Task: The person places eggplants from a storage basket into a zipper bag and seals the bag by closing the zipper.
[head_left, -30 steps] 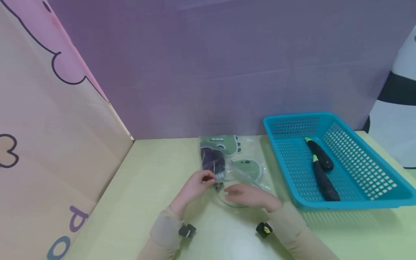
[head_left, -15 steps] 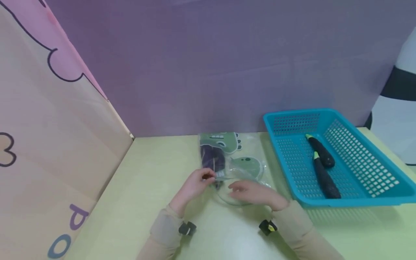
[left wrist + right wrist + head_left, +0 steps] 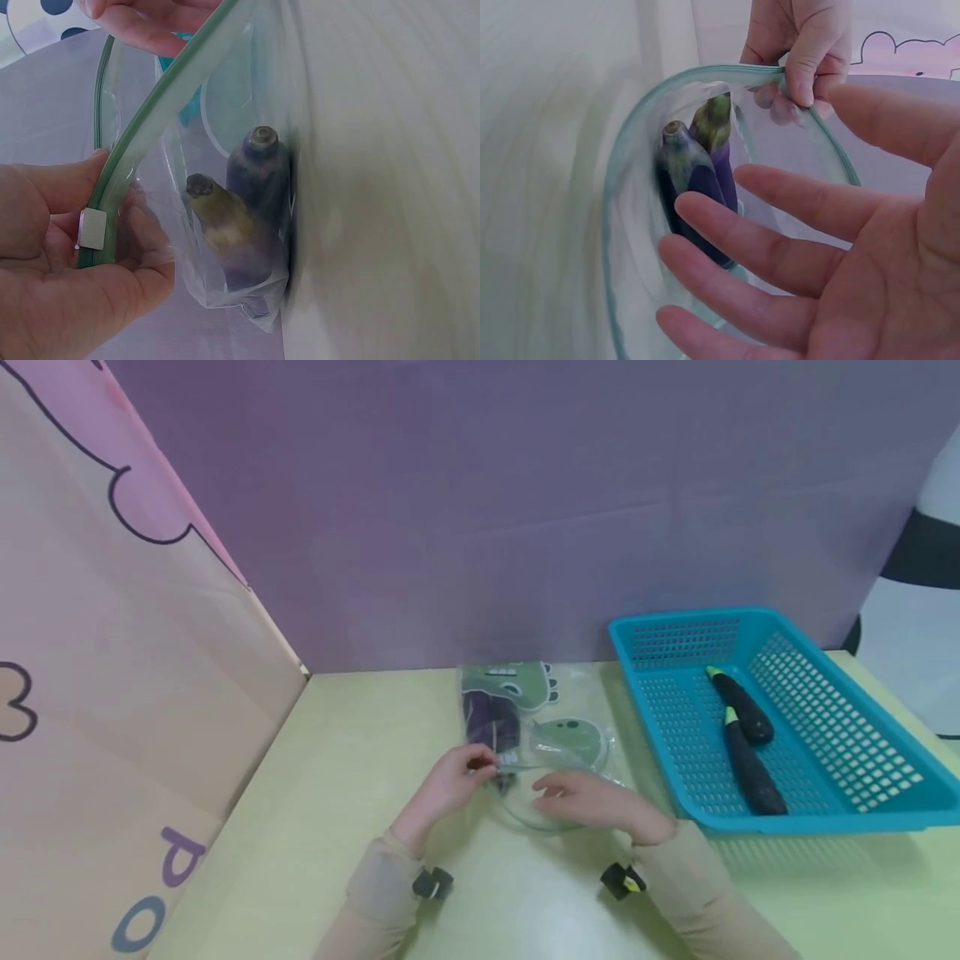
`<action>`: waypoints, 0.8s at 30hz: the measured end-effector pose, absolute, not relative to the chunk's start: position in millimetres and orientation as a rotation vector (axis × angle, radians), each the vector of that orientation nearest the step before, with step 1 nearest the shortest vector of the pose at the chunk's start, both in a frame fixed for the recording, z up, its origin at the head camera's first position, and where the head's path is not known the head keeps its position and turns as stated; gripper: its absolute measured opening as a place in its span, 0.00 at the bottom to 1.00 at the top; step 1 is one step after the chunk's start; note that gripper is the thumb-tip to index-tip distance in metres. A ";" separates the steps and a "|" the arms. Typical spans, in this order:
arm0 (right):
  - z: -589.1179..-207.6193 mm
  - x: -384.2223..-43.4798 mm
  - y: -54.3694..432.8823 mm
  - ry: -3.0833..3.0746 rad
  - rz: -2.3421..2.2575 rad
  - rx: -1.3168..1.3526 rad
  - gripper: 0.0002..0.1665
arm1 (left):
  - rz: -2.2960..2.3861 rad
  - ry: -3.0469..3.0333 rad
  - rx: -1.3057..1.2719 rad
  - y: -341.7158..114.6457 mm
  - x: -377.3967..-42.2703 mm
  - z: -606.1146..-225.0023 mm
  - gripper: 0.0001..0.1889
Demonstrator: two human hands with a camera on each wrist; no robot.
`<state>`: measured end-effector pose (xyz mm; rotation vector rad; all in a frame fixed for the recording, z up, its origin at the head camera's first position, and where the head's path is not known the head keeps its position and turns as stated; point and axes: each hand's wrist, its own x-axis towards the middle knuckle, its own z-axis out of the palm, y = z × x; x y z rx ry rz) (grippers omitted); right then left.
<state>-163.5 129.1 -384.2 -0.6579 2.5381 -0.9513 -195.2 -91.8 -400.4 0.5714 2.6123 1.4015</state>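
Note:
A clear zip bag (image 3: 573,742) printed with green dinosaur shapes lies on the table, its mouth standing open toward me. Two eggplants (image 3: 259,172) lie side by side in it, stem ends at the mouth. My left hand (image 3: 452,779) pinches the left corner of the bag's green rim, right at the white slider (image 3: 92,229). At the open mouth is my right hand (image 3: 600,806), its fingers (image 3: 757,255) spread and nothing held in them. In the right wrist view those fingers overlap the bag's opening and part of the eggplants.
A blue perforated basket (image 3: 660,752) stands on the right, with two dark eggplants (image 3: 750,772) with green tips inside. Behind the table hangs a purple backdrop (image 3: 450,527); a printed panel (image 3: 150,652) borders the left side.
My right hand has shifted slightly to the right, away from the left hand, and the top layer of the bag lies flatter. My left hand keeps its pinch on the corner.

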 end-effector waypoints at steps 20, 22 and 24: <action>-356.2 -156.2 141.7 2.555 -1.028 -0.633 0.27 | 1.397 2.612 0.575 -90.0 -194.0 -395.7 0.04; -354.5 -156.7 144.0 2.539 -1.059 -0.628 0.28 | 1.402 2.610 0.573 -90.1 -193.7 -395.4 0.04; -353.5 -157.1 146.3 2.536 -1.081 -0.612 0.27 | 1.403 2.609 0.574 -90.4 -193.4 -395.7 0.04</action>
